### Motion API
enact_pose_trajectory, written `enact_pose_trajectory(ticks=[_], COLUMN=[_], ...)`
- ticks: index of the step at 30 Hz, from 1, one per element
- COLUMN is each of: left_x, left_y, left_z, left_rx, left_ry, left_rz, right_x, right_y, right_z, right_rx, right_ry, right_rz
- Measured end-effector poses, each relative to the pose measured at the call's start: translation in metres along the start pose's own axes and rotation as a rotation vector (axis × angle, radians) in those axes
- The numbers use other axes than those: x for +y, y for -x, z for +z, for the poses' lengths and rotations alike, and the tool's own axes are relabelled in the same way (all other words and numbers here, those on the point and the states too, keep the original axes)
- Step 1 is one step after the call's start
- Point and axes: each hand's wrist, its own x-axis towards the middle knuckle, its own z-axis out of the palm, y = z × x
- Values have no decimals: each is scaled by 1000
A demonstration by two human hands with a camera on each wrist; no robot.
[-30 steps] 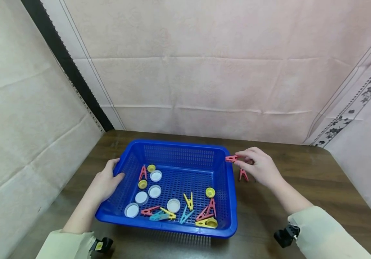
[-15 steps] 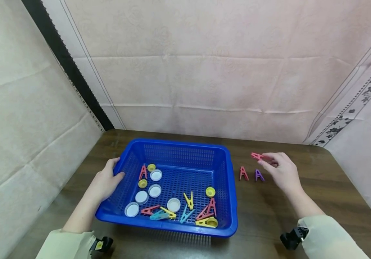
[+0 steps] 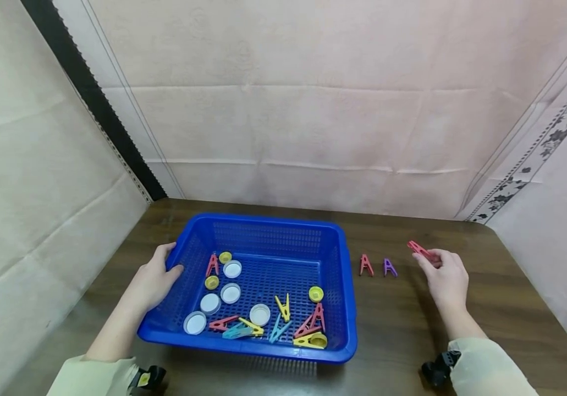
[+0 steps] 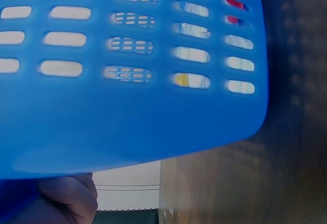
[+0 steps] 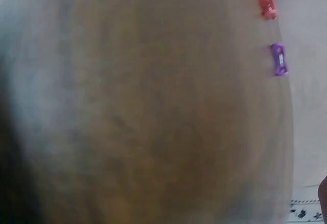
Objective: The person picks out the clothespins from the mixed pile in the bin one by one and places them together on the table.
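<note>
My left hand (image 3: 152,283) grips the left rim of a blue plastic basket (image 3: 248,347), thumb on the inner side. In the left wrist view, the slotted basket wall (image 4: 127,124) covers most of the picture. Above the table on the right, my right hand (image 3: 447,280) pinches a red clothespin (image 3: 418,248) between thumb and fingers. To its left, another red clothespin (image 3: 366,265) and a purple clothespin (image 3: 389,268) stand on the table side by side. Only a sliver of the right hand shows at the edge of the right wrist view, and its clothespin is out of sight there.
White bottle caps (image 3: 231,293), yellow caps (image 3: 315,294) and clothespins in red, yellow and blue, such as a blue clothespin (image 3: 279,329), lie in the basket. The brown wooden table (image 3: 387,335) is bounded by pale cloth (image 3: 288,121) behind and at both sides.
My right hand has carried the red clothespin from the basket's right rim rightward over the table, past the standing pair, bringing the purple one into sight. The left hand keeps its grip on the basket.
</note>
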Motion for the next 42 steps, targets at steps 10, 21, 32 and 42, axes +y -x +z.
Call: enact_pose_trajectory(ticks=[10, 21, 32, 42], left_x=[-1, 1, 0, -1], left_y=[-2, 0, 1, 0], left_z=[3, 2, 2, 1], left_rx=[6, 6, 3, 8], left_ry=[-4, 4, 5, 12], left_rz=[-12, -13, -17, -13], right_x=[14, 14, 9, 7], right_y=[10, 15, 17, 16], right_z=[4, 12, 21, 21], right_rx=[-117, -312, -364, -395], right_ry=[78, 242, 272, 295], right_rz=[162, 300, 323, 361])
